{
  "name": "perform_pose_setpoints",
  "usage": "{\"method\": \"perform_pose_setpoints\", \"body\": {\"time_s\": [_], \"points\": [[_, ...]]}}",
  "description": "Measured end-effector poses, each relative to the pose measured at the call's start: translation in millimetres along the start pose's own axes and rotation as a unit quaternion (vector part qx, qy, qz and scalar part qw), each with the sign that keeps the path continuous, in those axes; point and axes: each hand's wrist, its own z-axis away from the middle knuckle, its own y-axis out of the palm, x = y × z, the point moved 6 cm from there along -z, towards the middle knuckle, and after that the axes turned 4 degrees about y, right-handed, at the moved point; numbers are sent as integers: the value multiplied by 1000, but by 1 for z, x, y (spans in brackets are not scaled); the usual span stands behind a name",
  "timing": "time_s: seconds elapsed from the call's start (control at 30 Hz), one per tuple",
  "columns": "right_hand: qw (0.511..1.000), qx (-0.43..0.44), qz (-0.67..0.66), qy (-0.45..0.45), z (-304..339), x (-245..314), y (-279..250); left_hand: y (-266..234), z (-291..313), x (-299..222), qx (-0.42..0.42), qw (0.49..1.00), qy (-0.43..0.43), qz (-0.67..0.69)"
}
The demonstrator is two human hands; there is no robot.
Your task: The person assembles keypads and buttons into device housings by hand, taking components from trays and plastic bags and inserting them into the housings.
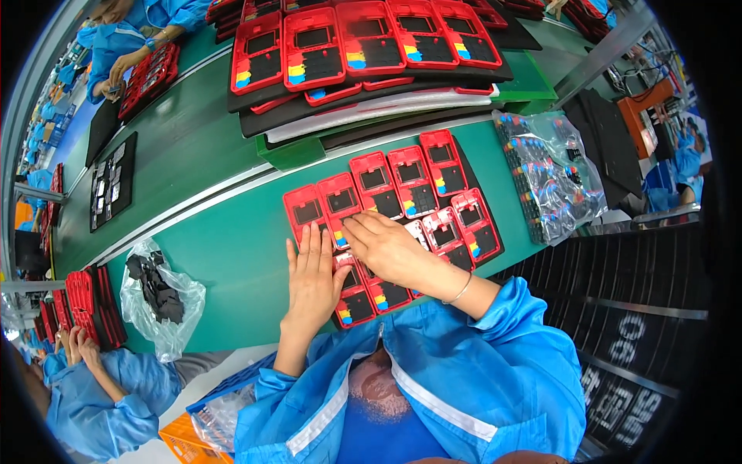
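Observation:
Red plastic device shells (410, 185) lie in two rows on a black mat (490, 238) on the green bench. Each has a rectangular window, and most show blue and yellow patches at one lower corner. My left hand (312, 274) lies flat on the near left part of the set, fingers stretched away from me. It touches the shell (303, 203) at the far left end. My right hand (390, 251) rests palm down beside it, fingers pointing left over the second shell (337, 193). The hands nearly meet. They hide parts of several shells. Neither visibly grips anything.
Stacked trays of red shells (313, 46) stand beyond the bench. A clear bag of black pieces (162, 298) lies left; a plastic-wrapped pack of small parts (550, 174) sits right. Co-workers' hands (83, 346) handle red shells at lower left; another person (127, 58) works at upper left.

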Motion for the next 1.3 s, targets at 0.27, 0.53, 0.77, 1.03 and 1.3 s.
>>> {"method": "perform_pose_setpoints", "body": {"time_s": [0.27, 0.53, 0.77, 1.03, 1.3], "points": [[999, -31, -9, 39, 2, 3, -1, -16, -4, -7, -15, 1000, 3, 2], [995, -35, -57, 81, 67, 5, -46, -17, 40, -32, -18, 998, 63, 27], [967, -99, 28, 235, 163, 2, -58, 30, 107, -45, -26, 993, 117, 6], [965, -16, 51, 259, 171, -4, -38, 41, 105, -52, -34, 982, 141, -121], [972, -34, 42, 229, 167, -1, -33, 41, 99, -63, -10, 981, 114, -157]]}}
